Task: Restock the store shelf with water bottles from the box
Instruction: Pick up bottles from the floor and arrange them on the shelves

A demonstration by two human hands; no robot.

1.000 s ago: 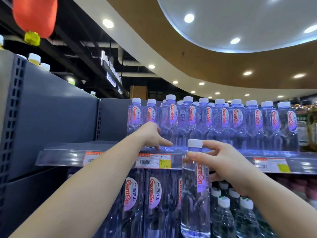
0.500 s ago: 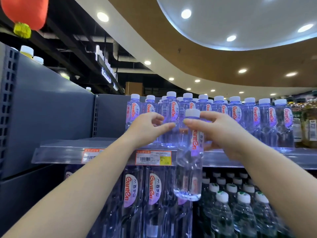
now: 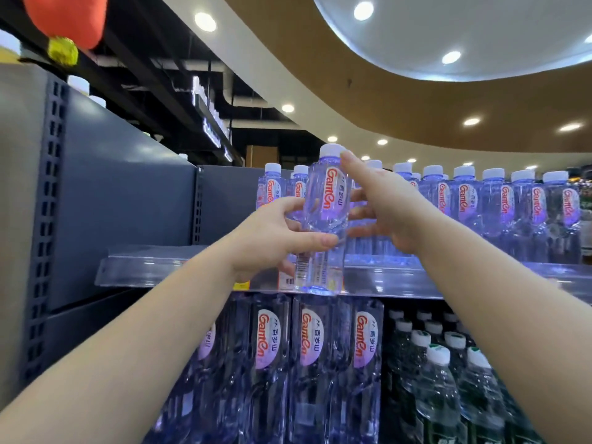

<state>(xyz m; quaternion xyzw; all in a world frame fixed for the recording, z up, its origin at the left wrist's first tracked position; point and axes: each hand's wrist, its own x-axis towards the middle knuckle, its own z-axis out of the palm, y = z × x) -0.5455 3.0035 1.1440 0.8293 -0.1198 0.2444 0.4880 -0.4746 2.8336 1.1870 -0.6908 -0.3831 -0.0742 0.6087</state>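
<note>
A clear water bottle (image 3: 326, 193) with a white cap and a red-lettered label hangs upright in front of the upper shelf (image 3: 400, 280), its base level with the shelf's clear front rail. My left hand (image 3: 272, 238) grips its lower middle, thumb across the front. My right hand (image 3: 384, 206) is beside it with fingers spread, the index finger up by the cap and the others touching the bottle's right side. Behind stands a row of several matching bottles (image 3: 464, 203). No box is in view.
The upper shelf's left part (image 3: 153, 251) holds no bottles, in front of a grey back panel (image 3: 121, 187). Below stand large bottles of the same brand (image 3: 307, 347) and, to the right, several darker bottles with white and green caps (image 3: 439, 379). A red lantern (image 3: 67, 17) hangs top left.
The bottle has risen from below the shelf edge to shelf height. My left hand left the shelf and took hold of the bottle. My right hand's grip at the neck has loosened.
</note>
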